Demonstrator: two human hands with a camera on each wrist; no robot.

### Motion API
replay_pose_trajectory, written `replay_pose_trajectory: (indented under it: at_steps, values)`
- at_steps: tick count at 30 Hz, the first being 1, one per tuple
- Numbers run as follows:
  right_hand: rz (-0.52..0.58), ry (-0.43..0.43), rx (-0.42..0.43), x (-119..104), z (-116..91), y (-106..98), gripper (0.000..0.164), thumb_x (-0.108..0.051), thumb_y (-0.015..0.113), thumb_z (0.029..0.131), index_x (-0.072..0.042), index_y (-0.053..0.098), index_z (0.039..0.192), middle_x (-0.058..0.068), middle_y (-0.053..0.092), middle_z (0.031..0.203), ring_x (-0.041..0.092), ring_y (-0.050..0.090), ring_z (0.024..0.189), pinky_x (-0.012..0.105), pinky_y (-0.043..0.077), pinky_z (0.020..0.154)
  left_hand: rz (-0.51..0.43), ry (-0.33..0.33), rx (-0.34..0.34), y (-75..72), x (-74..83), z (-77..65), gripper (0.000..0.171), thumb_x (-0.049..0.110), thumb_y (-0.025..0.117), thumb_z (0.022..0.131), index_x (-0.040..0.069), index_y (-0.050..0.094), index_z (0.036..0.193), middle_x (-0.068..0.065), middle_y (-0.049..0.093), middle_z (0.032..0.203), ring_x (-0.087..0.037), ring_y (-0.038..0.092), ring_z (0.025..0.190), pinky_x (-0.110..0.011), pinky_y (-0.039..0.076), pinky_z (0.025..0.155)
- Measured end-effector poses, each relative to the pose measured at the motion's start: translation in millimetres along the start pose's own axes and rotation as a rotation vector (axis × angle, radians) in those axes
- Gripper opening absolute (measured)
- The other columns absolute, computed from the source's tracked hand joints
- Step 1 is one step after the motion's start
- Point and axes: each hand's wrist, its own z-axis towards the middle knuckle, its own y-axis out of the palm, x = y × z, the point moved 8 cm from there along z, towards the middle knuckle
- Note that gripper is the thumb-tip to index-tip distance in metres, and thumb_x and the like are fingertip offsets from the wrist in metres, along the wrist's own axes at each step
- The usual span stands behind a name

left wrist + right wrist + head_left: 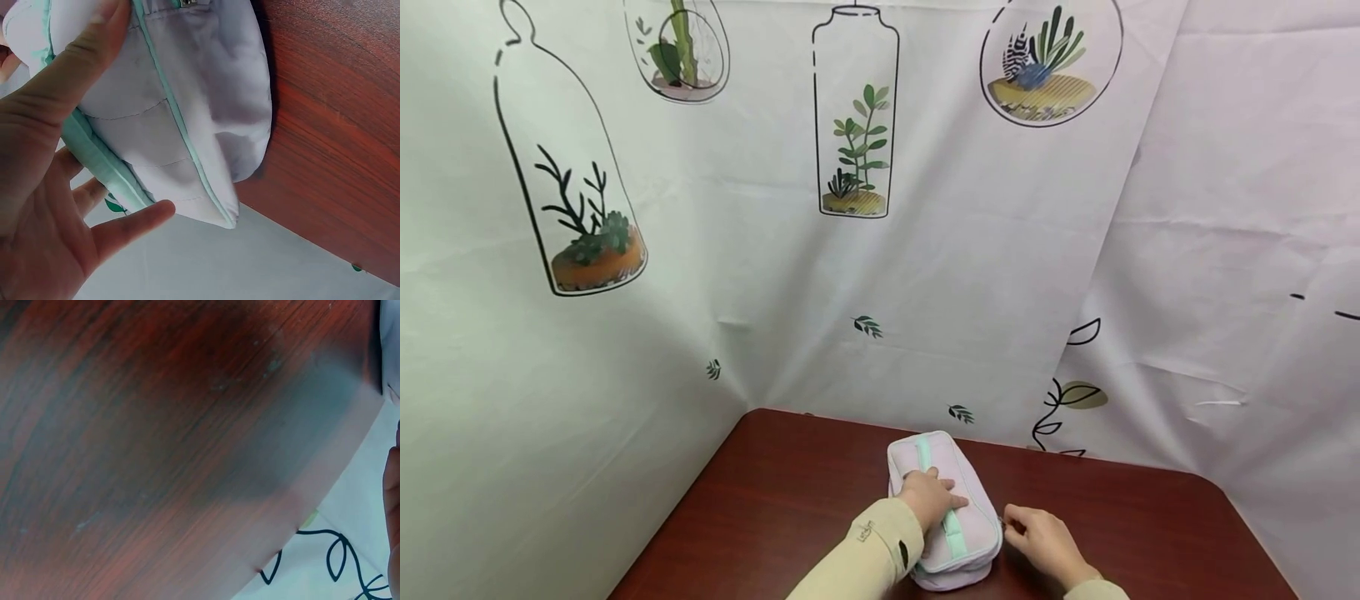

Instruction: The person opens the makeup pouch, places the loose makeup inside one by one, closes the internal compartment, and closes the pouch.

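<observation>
The left hand [931, 497] lies flat on top of a pale lilac pouch [976, 533], its grip spread, fingers straight and pressing down across the mint-green zipper band [953, 533] that runs the length of the top; the left wrist view shows the same: fingers [81, 69] stretched along the pouch [200, 94], thumb [134, 222] out beneath its lower corner, a mint piping seam running under them; nothing is curled round the fabric. The pouch sits on the dark red-brown bench [775, 508], directly under this hand and reaching beyond the fingertips toward the far edge; a beige sleeve [865, 558] covers the forearm behind the hand.

The right hand [1047, 542] rests on the bench just right of the pouch, its fingertips drawn together at the pouch's right edge near the end of the zipper, seemingly pinching something small there; what it is, too small to tell. The right wrist view gives mostly bare bench [156, 444], with only a sliver of finger at the frame's edge.

Beyond both hands hangs a white curtain [970, 275] printed with plants in glass jars.
</observation>
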Motion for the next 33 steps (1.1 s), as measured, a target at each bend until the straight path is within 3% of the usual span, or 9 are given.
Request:
replay_pose_trajectory:
  at_steps: [7,14,18,22,25,27,30,33]
  values:
    - [0.009,-0.002,-0.018,0.8,-1.6,2.6,0.024,-0.009,0.062,0.075,-0.027,0.048,0.068,-0.015,0.035,0.058,0.0,0.034,0.053,0.022,0.029,0.05,-0.012,-0.034,0.035,2.7,-4.1,-0.3,0.103,0.068,0.077,0.04,0.056,0.035,0.133,0.024,0.041,0.134,-0.012,0.041,0.12,-0.033,0.047,0.067]
    - [0.025,0.011,-0.012,3.0,-3.5,2.4,0.025,-0.008,0.061,0.075,-0.028,0.048,0.068,-0.016,0.036,0.057,0.0,0.033,0.052,0.022,0.029,0.049,-0.027,-0.038,0.08,2.0,-5.7,-1.9,0.1,0.073,0.073,0.04,0.049,0.042,0.132,0.018,0.05,0.125,-0.015,0.045,0.1,-0.029,0.045,0.065]
    - [0.052,0.048,-0.047,6.9,-4.7,6.6,0.024,-0.01,0.061,0.078,-0.028,0.049,0.07,-0.016,0.038,0.058,-0.001,0.035,0.052,0.022,0.029,0.049,-0.012,-0.003,0.126,1.1,-5.6,-9.2,0.101,0.065,0.08,0.042,0.048,0.041,0.133,0.015,0.05,0.124,-0.013,0.045,0.102,-0.031,0.044,0.074]
    - [0.081,0.097,-0.057,12.1,-5.7,10.4,0.023,-0.011,0.062,0.079,-0.028,0.05,0.07,-0.015,0.041,0.058,-0.001,0.036,0.052,0.022,0.03,0.049,0.093,0.052,0.203,3.9,-4.5,-15.5,0.087,0.052,0.08,0.062,0.048,0.034,0.136,0.015,0.046,0.127,-0.01,0.041,0.117,-0.036,0.036,0.094]
    - [0.09,0.117,-0.055,14.2,-5.2,12.2,0.022,-0.011,0.063,0.078,-0.028,0.051,0.07,-0.015,0.041,0.059,-0.001,0.037,0.053,0.022,0.031,0.05,0.142,0.092,0.284,5.0,-2.6,-16.4,0.07,0.044,0.074,0.074,0.045,0.038,0.133,0.012,0.048,0.122,-0.009,0.04,0.12,-0.036,0.031,0.101]
    - [0.096,0.13,-0.054,15.2,-4.3,12.9,0.021,-0.012,0.063,0.078,-0.027,0.051,0.07,-0.015,0.041,0.059,-0.001,0.037,0.053,0.023,0.031,0.05,0.145,0.129,0.311,6.3,-1.0,-14.5,0.071,0.05,0.077,0.067,0.041,0.042,0.128,0.009,0.05,0.115,-0.011,0.044,0.116,-0.036,0.031,0.101]
    - [0.101,0.152,-0.032,17.2,-3.2,10.7,0.022,-0.011,0.063,0.077,-0.027,0.051,0.07,-0.014,0.041,0.058,0.0,0.037,0.052,0.023,0.031,0.05,0.089,0.18,0.292,7.6,-0.6,-10.2,0.076,0.058,0.08,0.056,0.035,0.046,0.12,0.008,0.052,0.107,-0.011,0.049,0.105,-0.035,0.035,0.097]
    - [0.104,0.164,0.005,18.7,-2.0,6.3,0.023,-0.009,0.064,0.076,-0.027,0.051,0.069,-0.013,0.04,0.058,0.001,0.037,0.052,0.023,0.031,0.05,-0.009,0.208,0.264,5.8,-1.9,-5.7,0.069,0.059,0.079,0.055,0.034,0.05,0.113,0.009,0.056,0.098,-0.01,0.054,0.094,-0.031,0.04,0.089]
